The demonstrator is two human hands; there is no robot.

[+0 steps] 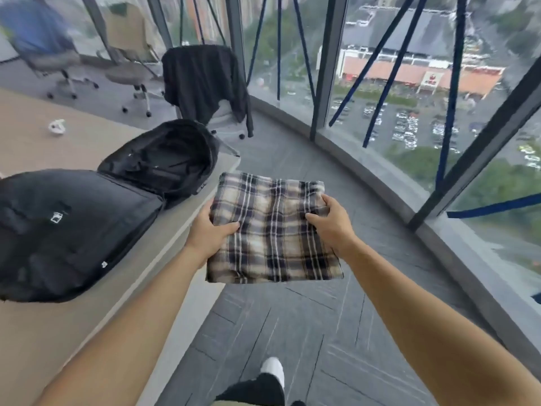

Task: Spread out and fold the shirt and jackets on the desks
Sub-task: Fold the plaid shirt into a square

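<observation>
A folded beige and navy plaid shirt (273, 230) is held in the air over the grey floor, just right of the desk edge. My left hand (209, 230) grips its left side with the thumb on top. My right hand (330, 219) grips its right side the same way. A dark jacket (202, 80) hangs over the back of an office chair beyond the desk. On the desk (38, 332) lies a black bag or jacket bundle (67, 232) with an opened black backpack section (164, 159) behind it.
A small white object (57, 127) sits further back on the desk. Two more office chairs (128, 54) stand at the far left, one draped in blue cloth (35, 24). A curved glass wall (409, 98) runs along the right. My shoe (273, 370) is on the floor below.
</observation>
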